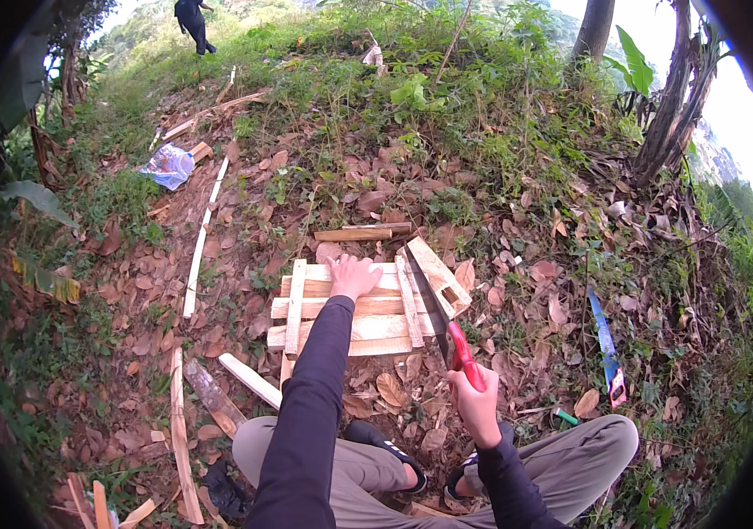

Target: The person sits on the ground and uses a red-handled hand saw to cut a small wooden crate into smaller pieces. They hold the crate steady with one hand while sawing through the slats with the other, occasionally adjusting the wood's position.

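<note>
My right hand (476,404) is closed round the red handle of a hand saw (447,332), and its dark blade points away from me, slanting up to the left. The blade lies along the right end of a small slatted wooden panel (363,329), made of pale boards with two crosspieces. Whether its teeth are in the wood I cannot tell. My left hand (355,275) lies on the panel's far boards, fingers stretched out and pressing down. Right beside the blade is a short pale wood piece (434,270) with a squarish hole at its near end.
Wood strips (204,238) lie on the leaf-covered slope at left, with more offcuts (98,507) at lower left. A blue-bladed saw (604,344) and a green cylindrical object (565,416) lie at right. Beyond are a plastic bag (169,167) and a person (191,22).
</note>
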Action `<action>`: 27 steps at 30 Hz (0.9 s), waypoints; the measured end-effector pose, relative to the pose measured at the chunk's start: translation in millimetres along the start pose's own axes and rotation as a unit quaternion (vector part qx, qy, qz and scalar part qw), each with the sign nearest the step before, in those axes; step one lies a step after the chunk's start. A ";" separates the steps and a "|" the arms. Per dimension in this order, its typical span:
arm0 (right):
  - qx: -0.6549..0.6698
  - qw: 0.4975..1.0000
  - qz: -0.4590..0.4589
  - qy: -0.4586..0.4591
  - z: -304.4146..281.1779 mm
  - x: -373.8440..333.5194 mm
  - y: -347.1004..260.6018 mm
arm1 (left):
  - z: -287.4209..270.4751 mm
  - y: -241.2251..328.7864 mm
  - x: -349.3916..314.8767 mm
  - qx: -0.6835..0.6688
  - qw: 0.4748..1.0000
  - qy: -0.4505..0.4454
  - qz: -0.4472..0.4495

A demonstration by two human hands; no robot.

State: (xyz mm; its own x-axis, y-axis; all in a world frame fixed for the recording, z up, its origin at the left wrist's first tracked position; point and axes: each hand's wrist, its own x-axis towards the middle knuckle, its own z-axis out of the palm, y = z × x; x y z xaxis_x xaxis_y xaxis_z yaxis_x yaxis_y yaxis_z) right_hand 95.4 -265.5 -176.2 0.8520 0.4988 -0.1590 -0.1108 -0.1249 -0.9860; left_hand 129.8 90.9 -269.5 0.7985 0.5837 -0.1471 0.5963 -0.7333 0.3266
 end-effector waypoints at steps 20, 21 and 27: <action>0.046 0.999 0.000 0.027 15.1 38.1 12.2 | 3.9 4.1 -8.1 0.056 0.990 0.062 -0.114; 0.032 0.999 -0.027 0.031 30.4 51.2 10.0 | 4.8 3.7 -8.9 0.060 0.989 0.064 -0.115; -0.028 0.999 -0.033 0.004 0.4 -61.3 -24.0 | 0.9 7.0 -3.2 0.063 0.989 0.068 -0.115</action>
State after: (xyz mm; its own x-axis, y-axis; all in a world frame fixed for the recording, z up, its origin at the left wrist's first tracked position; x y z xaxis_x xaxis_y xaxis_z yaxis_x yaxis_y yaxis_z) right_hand 45.6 -292.8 -142.8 0.8609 0.5000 -0.0937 -0.0263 -0.1402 -0.9898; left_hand 131.5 83.6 -267.6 0.6273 0.7752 -0.0752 0.7733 -0.6084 0.1788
